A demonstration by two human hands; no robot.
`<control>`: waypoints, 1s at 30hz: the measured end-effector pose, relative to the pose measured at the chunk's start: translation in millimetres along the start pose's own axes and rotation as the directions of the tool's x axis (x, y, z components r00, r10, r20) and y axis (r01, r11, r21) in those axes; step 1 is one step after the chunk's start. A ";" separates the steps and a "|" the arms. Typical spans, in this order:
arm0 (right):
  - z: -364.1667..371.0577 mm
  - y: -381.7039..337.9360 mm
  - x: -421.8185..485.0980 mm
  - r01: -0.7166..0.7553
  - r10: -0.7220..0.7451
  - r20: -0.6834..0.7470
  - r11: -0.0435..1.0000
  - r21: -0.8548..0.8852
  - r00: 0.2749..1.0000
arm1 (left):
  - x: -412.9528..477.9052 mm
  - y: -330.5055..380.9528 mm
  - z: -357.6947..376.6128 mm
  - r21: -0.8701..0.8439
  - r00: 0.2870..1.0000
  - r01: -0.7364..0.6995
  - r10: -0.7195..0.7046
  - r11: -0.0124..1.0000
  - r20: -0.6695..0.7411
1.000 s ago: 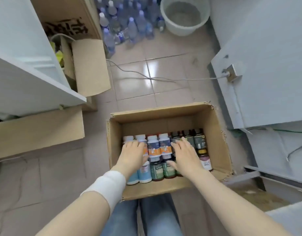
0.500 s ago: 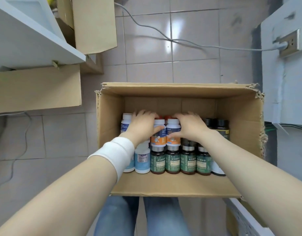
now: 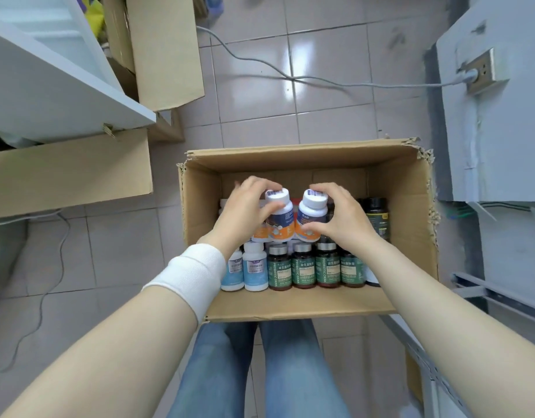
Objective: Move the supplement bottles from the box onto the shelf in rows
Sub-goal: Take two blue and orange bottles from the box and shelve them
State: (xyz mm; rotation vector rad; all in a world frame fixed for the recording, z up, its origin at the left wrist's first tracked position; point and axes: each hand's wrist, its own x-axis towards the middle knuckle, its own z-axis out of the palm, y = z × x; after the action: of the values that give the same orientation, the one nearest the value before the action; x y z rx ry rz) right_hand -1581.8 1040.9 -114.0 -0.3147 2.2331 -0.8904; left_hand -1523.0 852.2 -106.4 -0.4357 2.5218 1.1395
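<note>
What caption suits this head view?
Left hand grips the left bottle, right hand the right bottle, in the cardboard box.

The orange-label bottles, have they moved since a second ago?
Yes. The orange-label bottles rose above the green bottles in the box, gripped by left hand and right hand.

Back-row bottles [image 3: 260, 233] mostly hidden behind hands [image 3: 245, 215]; shelf [image 3: 49, 95] cut off at left edge.

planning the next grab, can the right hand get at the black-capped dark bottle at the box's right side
Probably not yet: the right hand grips a white-capped orange-and-navy plastic bottle. The black-capped dark bottle stands uncovered just beside it in the open cardboard box, so nothing else blocks it.
</note>
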 end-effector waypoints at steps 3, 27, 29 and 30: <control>-15.6 -11.0 -31.5 -0.095 0.115 -0.047 0.947 0.306 0.992 | -18.6 21.8 -17.4 -0.256 0.999 0.041 -0.045 0.966 -0.008; 13.0 -231.4 -427.8 0.495 0.447 -0.467 0.061 0.867 0.763 | -293.1 244.8 -153.4 -0.815 0.780 0.166 0.431 0.555 0.453; 10.8 -237.0 -467.6 0.542 0.443 -0.523 0.097 0.835 0.728 | -322.6 269.9 -150.8 -0.831 0.718 0.184 0.506 0.525 0.478; 10.0 -238.3 -487.5 0.563 0.441 -0.548 0.112 0.819 0.711 | -338.3 282.4 -148.7 -0.835 0.685 0.182 0.541 0.520 0.487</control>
State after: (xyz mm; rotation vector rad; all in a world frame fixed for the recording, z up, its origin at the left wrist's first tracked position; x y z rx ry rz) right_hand -1229.4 1080.9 296.8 0.7843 1.4552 -2.7546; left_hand -1361.5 963.2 315.4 0.1368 1.1871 2.1100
